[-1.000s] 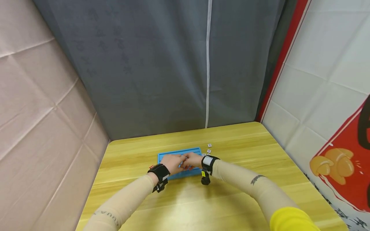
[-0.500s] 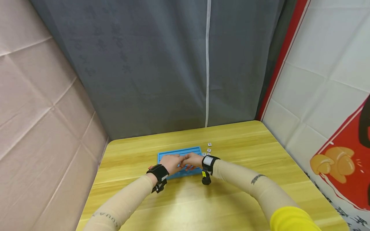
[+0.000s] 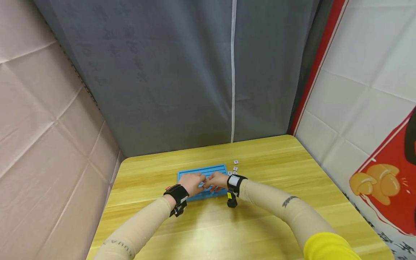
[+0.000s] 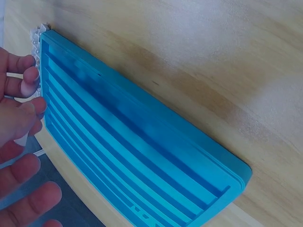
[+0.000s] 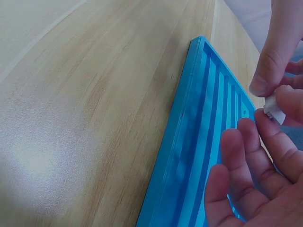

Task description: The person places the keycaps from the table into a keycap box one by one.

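The tile (image 5: 274, 109), small and white, is held between the two hands, above the middle of the tray (image 3: 208, 195). The right hand (image 3: 217, 179) pinches it between thumb and forefinger, its other fingers loosely spread. The left hand (image 3: 191, 183) comes in from 9 o'clock and grasps it too, the thumb against its edge.

The tile looks light, stiff and hard, probably plastic; it should not crush, but being so small and smooth it could slip or flip from the fingertips. Opposite side edges seem the best hold, leaving its faces free. The tray looks rigid and light, likely to slide if bumped; its raised rim would give the firmest grip. Long ridges run along its inside, with narrow channels between them.

Loose tiles (image 3: 235, 168) lie at 2 o'clock, just beyond the tray's corner, where a sleeve or wrist could nudge them. The desk (image 3: 201, 231) stretches widely toward 4 and 6 o'clock; its far edge, before the curtain (image 3: 162, 72), is nearer at 12 o'clock.
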{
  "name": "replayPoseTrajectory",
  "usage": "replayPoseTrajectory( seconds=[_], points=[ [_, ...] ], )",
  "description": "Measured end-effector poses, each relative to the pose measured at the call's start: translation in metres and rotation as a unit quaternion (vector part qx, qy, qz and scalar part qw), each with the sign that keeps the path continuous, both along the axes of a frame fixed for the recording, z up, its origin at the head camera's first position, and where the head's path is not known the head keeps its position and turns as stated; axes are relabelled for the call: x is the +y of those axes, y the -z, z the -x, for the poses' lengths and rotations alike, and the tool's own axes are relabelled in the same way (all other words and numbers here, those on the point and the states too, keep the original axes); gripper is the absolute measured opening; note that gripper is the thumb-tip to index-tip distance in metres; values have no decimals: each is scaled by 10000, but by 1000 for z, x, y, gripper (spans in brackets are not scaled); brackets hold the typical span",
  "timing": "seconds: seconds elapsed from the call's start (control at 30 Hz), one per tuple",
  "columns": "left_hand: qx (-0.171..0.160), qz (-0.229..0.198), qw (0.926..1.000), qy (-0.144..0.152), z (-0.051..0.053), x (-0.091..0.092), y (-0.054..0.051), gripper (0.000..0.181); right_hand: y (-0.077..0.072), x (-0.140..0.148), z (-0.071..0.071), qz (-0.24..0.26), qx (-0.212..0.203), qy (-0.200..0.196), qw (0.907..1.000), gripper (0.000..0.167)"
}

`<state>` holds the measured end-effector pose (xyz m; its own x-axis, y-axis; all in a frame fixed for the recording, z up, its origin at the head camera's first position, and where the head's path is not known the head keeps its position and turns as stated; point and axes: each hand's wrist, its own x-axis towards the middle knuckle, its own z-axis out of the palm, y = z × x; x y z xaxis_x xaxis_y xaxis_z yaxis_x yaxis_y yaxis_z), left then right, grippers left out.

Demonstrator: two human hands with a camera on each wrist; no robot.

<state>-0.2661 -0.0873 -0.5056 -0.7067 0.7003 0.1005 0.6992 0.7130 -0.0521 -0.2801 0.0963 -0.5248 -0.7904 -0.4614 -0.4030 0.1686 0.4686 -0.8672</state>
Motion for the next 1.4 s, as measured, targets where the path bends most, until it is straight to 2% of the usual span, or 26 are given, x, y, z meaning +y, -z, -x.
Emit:
replayPoseTrajectory(
  seconds=[0.3,0.47,0.63,0.8,0.93,1.03,1.2,1.3,1.4],
  points=[
    [196,-73,9997,122,-1,-2,1,18,-15,1,-10,-14,-32,-99,9999,31],
    [231,-78,9996,144,-2,-1,2,14,-14,0,-11,6,-9,-41,10000,28],
    [17,-157,9999,-13,2,-6,2,11,-9,8,-9,-192,33,-96,9998,35],
    [-338,-328,9979,-447,14,-26,9,8,-4,32,-5,-359,-80,-341,9987,40],
    [-617,-398,9913,-1093,31,-46,18,7,2,53,-6,-381,-259,-365,9983,38],
    [-780,-344,9850,-1503,44,-59,25,7,5,65,-10,-221,-486,-263,9982,37],
    [-843,-122,9819,-1692,61,-77,33,9,6,72,-16,-235,-521,-185,9982,33],
    [-797,-198,9797,-1829,67,-85,36,7,7,72,-18,-357,-402,-214,9983,30],
    [-881,-412,9746,-2016,69,-89,39,6,14,73,-20,-327,-441,-205,9983,29]
  ],
)
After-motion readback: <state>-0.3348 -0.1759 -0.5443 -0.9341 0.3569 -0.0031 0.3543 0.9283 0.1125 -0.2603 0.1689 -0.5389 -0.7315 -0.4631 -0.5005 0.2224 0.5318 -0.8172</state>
